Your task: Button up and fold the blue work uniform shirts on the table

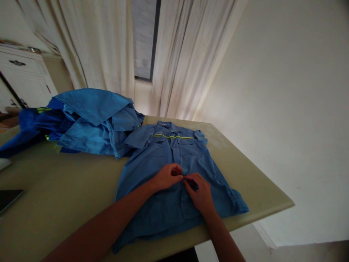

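A blue short-sleeved work shirt (152, 163) lies front side up on the table, its collar pointing away from me. A yellow-green stripe crosses its chest above two pocket flaps. My left hand (169, 175) pinches the shirt's front placket below the chest, thumb and forefinger together. Right beside it, my right hand (200, 189) pinches the same spot from the other side, and the fingertips of both hands nearly touch. Whatever small part of the placket sits between the fingertips is too small to make out.
A heap of blue garments (92, 109) lies on the table (68, 185) to the left of the shirt. A dark flat device (9, 198) rests at the left edge. Beyond stand curtains (103, 43) and a white cabinet (24, 72); a wall (286, 109) rises at right.
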`<move>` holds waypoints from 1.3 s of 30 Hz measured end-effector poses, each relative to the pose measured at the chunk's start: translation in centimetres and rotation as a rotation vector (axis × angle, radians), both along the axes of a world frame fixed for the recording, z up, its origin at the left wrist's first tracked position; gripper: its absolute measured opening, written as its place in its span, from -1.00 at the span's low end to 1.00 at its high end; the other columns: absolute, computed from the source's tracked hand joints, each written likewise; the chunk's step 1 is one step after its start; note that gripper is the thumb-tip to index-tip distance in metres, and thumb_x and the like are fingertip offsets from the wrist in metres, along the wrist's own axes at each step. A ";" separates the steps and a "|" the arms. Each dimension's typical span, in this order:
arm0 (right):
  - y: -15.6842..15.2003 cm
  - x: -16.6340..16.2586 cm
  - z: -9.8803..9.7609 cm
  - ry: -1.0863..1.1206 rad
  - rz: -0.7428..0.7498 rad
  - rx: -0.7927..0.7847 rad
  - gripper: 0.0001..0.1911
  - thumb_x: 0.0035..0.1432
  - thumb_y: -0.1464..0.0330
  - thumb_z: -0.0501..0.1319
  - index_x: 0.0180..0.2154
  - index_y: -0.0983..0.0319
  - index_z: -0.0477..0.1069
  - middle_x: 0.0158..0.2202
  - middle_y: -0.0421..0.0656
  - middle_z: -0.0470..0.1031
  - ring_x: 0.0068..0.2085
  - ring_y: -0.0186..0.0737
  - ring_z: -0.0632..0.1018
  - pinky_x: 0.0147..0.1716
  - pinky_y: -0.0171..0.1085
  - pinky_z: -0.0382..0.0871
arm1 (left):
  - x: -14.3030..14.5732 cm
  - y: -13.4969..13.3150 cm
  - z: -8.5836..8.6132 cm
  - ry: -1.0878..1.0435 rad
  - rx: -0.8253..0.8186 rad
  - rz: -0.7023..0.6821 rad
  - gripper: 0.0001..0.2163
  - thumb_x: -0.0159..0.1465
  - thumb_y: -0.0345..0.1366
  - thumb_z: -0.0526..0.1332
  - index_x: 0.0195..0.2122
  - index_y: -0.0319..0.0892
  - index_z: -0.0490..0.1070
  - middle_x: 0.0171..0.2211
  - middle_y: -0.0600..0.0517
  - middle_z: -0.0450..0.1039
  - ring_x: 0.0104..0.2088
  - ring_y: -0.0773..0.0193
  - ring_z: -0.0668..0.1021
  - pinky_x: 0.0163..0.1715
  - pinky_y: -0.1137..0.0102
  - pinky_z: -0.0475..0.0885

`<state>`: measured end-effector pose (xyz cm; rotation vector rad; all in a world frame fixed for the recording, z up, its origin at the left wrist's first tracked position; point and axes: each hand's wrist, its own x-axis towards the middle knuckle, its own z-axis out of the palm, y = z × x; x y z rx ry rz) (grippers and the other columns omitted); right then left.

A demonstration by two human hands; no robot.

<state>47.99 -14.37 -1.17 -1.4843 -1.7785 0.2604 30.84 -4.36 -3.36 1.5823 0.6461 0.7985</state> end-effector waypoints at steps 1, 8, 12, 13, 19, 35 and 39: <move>0.0 0.0 0.0 0.004 0.004 -0.001 -0.87 0.29 0.32 0.24 -0.21 0.16 0.56 -0.27 -0.13 0.58 -0.30 -0.19 0.56 -0.27 -0.25 0.45 | 0.0 0.0 0.0 -0.005 -0.011 0.009 -0.79 0.12 -0.27 0.43 -0.31 -0.21 0.45 -0.40 0.05 0.52 -0.35 0.29 0.55 -0.26 0.37 0.44; -0.2 -0.3 0.0 -0.057 -0.001 0.105 -0.90 0.32 0.33 0.25 -0.18 0.16 0.55 -0.23 -0.11 0.56 -0.27 -0.20 0.57 -0.24 -0.26 0.50 | -0.1 0.4 0.2 -0.062 -0.137 -0.014 -0.76 0.07 -0.32 0.44 -0.30 -0.22 0.44 -0.41 0.07 0.50 -0.36 0.31 0.53 -0.29 0.39 0.40; -0.2 -0.4 -0.5 -0.229 0.040 0.258 -0.81 0.38 0.41 0.16 -0.11 0.15 0.55 -0.16 -0.08 0.55 -0.19 -0.22 0.59 -0.15 -0.27 0.52 | 0.1 0.4 0.3 -0.093 -0.199 -0.014 -0.74 0.05 -0.32 0.44 -0.31 -0.20 0.39 -0.39 0.09 0.47 -0.35 0.31 0.52 -0.28 0.38 0.37; -0.2 -0.5 -0.5 -0.274 0.046 0.283 -0.80 0.39 0.43 0.15 -0.11 0.15 0.55 -0.16 -0.08 0.54 -0.19 -0.22 0.58 -0.15 -0.27 0.52 | 0.1 0.3 0.3 -0.095 -0.210 -0.012 -0.73 0.05 -0.32 0.44 -0.31 -0.20 0.38 -0.39 0.09 0.47 -0.34 0.31 0.52 -0.28 0.38 0.37; -0.3 -0.9 -0.1 -0.314 0.024 0.346 -0.85 0.38 0.45 0.15 -0.14 0.19 0.49 -0.21 -0.09 0.55 -0.22 -0.22 0.59 -0.17 -0.28 0.52 | 0.0 0.1 0.5 -0.102 -0.256 -0.042 -0.70 0.06 -0.31 0.41 -0.25 -0.19 0.35 -0.39 0.11 0.45 -0.36 0.32 0.50 -0.30 0.39 0.34; -0.4 -0.3 0.1 -0.424 0.133 0.384 -0.86 0.35 0.49 0.15 -0.17 0.16 0.44 -0.25 -0.11 0.58 -0.25 -0.23 0.60 -0.20 -0.27 0.53 | 0.1 -0.1 0.6 -0.008 -0.212 -0.021 -0.67 0.06 -0.47 0.34 -0.16 -0.20 0.32 -0.42 0.15 0.41 -0.42 0.37 0.46 -0.38 0.42 0.31; -0.6 -0.6 -0.1 -0.333 0.114 0.392 -0.86 0.35 0.47 0.19 -0.10 0.16 0.43 -0.20 -0.10 0.58 -0.19 -0.22 0.61 -0.15 -0.25 0.55 | 0.2 0.0 0.5 -0.011 -0.229 -0.025 -0.67 0.07 -0.44 0.37 -0.17 -0.19 0.31 -0.44 0.16 0.42 -0.42 0.36 0.48 -0.38 0.43 0.32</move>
